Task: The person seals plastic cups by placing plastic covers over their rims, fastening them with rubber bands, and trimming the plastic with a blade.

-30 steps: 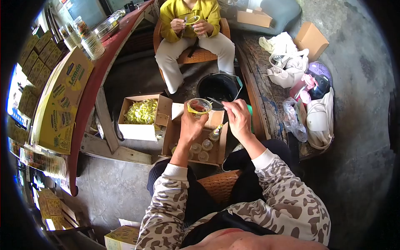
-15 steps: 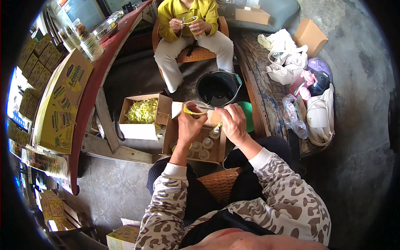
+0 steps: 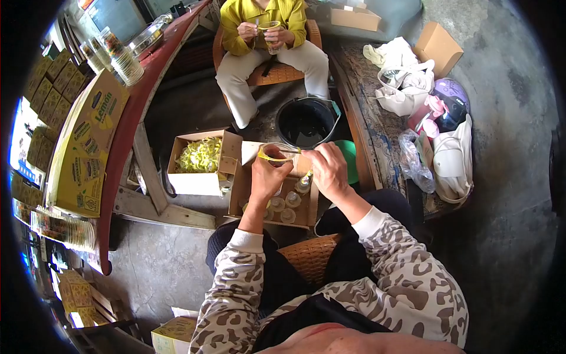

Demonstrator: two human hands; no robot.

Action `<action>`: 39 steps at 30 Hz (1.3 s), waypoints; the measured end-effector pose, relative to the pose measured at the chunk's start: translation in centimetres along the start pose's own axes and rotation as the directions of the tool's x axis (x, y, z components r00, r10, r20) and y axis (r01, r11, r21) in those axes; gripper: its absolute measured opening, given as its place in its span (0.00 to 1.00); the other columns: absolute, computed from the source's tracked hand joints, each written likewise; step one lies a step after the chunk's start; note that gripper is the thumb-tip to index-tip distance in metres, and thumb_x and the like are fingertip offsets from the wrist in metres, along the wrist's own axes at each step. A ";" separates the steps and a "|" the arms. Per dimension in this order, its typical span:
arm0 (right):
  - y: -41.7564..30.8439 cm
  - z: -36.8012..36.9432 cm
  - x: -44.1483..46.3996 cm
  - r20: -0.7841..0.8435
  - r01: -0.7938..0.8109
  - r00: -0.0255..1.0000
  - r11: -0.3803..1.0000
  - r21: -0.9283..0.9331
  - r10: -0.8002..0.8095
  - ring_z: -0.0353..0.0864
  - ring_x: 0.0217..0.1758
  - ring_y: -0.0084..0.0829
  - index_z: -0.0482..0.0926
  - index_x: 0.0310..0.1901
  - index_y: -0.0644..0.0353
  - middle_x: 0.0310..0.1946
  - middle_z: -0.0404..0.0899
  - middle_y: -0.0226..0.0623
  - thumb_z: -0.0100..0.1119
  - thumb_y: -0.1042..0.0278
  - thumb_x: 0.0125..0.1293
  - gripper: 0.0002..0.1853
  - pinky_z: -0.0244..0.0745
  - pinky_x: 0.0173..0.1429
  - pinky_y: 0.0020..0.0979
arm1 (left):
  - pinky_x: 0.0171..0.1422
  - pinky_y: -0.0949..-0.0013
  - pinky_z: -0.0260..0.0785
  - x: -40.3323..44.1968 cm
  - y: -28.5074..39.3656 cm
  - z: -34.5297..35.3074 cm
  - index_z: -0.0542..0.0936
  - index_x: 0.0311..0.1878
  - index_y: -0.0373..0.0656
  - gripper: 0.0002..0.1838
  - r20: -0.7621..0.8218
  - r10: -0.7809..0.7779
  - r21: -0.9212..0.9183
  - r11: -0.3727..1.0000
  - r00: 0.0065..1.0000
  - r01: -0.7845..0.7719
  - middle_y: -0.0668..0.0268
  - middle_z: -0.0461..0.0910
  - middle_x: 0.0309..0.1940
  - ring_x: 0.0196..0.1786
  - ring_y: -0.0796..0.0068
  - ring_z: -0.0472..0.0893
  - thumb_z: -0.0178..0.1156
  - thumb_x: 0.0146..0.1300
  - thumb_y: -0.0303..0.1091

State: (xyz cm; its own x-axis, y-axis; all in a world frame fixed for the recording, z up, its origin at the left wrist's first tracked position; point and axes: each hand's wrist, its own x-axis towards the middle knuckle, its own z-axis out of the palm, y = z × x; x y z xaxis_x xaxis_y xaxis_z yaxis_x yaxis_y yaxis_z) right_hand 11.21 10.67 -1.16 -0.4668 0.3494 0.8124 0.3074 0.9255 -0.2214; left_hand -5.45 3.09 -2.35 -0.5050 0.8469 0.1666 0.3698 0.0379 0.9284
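Left hand (image 3: 268, 177) wraps a clear cup (image 3: 275, 158) with a yellow rim, fingers curled round its side, thumb toward the right hand. Right hand (image 3: 329, 170) pinches a thin dark tool (image 3: 292, 151), thumb and fingers pressed together; the tool points left and lies at the cup's rim. Contact with the rim looks likely, exact touching point too small to tell. So both hands meet at one cup, left steadying, right working the edge, by my reading.

Cup is over the far part of an open cardboard box (image 3: 237, 184). In that box: several clear cups (image 3: 287, 216), plus an item with coloured bits (image 3: 303, 183) at its right side, contents unclear.

Just left, another open box (image 3: 194, 186) holds a heap of yellow-green strips (image 3: 200, 154). Far side: black bucket (image 3: 287, 115); green basin (image 3: 349, 162) right of the hands, partly hidden. Farther, a seated person in yellow sleeves (image 3: 236, 44) holds a yellow-rimmed cup (image 3: 273, 46).

Right: worn bench (image 3: 377, 141) with purple helmet (image 3: 451, 89), plastic bag (image 3: 415, 162), pale cap (image 3: 450, 159). Left: red-edged table (image 3: 132, 106), lemon carton (image 3: 88, 141), stacked cups (image 3: 125, 59).
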 end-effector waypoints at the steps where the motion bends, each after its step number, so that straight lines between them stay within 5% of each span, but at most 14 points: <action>1: 0.1 0.1 -0.2 -0.001 -0.004 1.000 1.000 -0.002 0.004 0.75 0.36 0.36 0.81 0.39 0.58 0.31 0.71 0.33 0.62 0.80 0.54 0.11 0.72 0.42 0.38 | 0.49 0.67 0.77 0.1 -0.3 0.0 0.78 0.45 0.33 0.21 0.038 -0.040 -0.008 0.999 0.998 0.040 0.56 0.85 0.37 0.40 0.67 0.85 0.70 0.50 0.33; 7: 1.2 0.9 -0.6 0.054 -0.005 0.999 0.998 -0.061 0.009 0.74 0.38 0.35 0.81 0.39 0.57 0.33 0.71 0.32 0.63 0.79 0.53 0.11 0.72 0.44 0.38 | 0.51 0.68 0.76 -0.4 0.0 0.0 0.79 0.50 0.29 0.25 0.230 -0.060 -0.129 0.987 0.971 0.092 0.59 0.84 0.39 0.42 0.72 0.83 0.71 0.51 0.34; 11: 0.7 0.3 -0.3 0.010 -0.028 1.000 0.999 -0.021 0.028 0.75 0.38 0.35 0.80 0.39 0.57 0.33 0.71 0.32 0.63 0.79 0.53 0.10 0.73 0.45 0.38 | 0.49 0.68 0.77 -0.1 -1.0 -0.1 0.77 0.51 0.32 0.25 0.064 0.034 -0.091 0.995 0.997 -0.028 0.60 0.84 0.36 0.39 0.70 0.85 0.70 0.50 0.32; 13: 0.5 -0.2 -0.2 0.032 -0.008 0.999 1.000 -0.016 0.009 0.75 0.39 0.35 0.81 0.39 0.57 0.32 0.72 0.32 0.63 0.78 0.54 0.10 0.73 0.45 0.37 | 0.46 0.66 0.78 -0.4 0.4 -0.7 0.75 0.50 0.35 0.25 -0.022 0.128 0.141 0.982 0.992 -0.123 0.59 0.85 0.35 0.37 0.66 0.86 0.70 0.48 0.31; 24: 0.6 1.0 -1.4 0.125 0.099 0.988 0.989 -0.110 -0.085 0.75 0.40 0.35 0.83 0.41 0.57 0.34 0.74 0.32 0.61 0.73 0.57 0.09 0.72 0.46 0.37 | 0.43 0.60 0.78 -0.7 0.6 -0.9 0.75 0.46 0.37 0.25 -0.037 0.106 0.289 0.953 0.994 -0.091 0.56 0.85 0.30 0.34 0.60 0.86 0.71 0.45 0.36; 30: 0.2 1.2 -1.4 0.108 0.098 0.990 0.991 -0.088 -0.088 0.74 0.40 0.36 0.82 0.41 0.57 0.34 0.73 0.32 0.62 0.76 0.55 0.11 0.71 0.45 0.37 | 0.45 0.62 0.78 -0.6 -0.4 -1.1 0.79 0.44 0.34 0.24 0.052 0.083 0.197 0.976 0.995 -0.092 0.53 0.85 0.32 0.36 0.59 0.87 0.71 0.45 0.37; 33: 0.2 1.1 -1.4 0.109 0.090 0.991 0.992 -0.086 -0.080 0.74 0.40 0.36 0.82 0.41 0.56 0.34 0.72 0.32 0.62 0.77 0.54 0.12 0.71 0.45 0.37 | 0.40 0.67 0.76 -0.7 -0.1 -1.2 0.78 0.49 0.29 0.26 0.105 0.037 0.127 0.991 0.994 -0.050 0.57 0.85 0.33 0.34 0.72 0.84 0.71 0.47 0.34; 39: 0.6 1.1 -1.6 0.117 0.039 0.993 0.996 -0.079 -0.030 0.76 0.42 0.35 0.81 0.39 0.57 0.35 0.74 0.32 0.61 0.76 0.56 0.08 0.73 0.46 0.37 | 0.35 0.72 0.73 -0.4 -0.3 -1.7 0.75 0.52 0.26 0.26 0.404 -0.158 -0.223 0.938 0.901 0.264 0.63 0.81 0.30 0.32 0.77 0.80 0.71 0.52 0.31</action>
State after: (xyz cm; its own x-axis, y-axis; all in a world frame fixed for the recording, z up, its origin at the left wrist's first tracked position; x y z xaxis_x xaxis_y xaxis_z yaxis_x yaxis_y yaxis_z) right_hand 11.17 10.85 -3.17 -0.5694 0.3361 0.7502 0.3532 0.9241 -0.1460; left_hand -6.65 1.86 -2.12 -0.1988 0.9713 -0.1306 0.0399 0.1412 0.9892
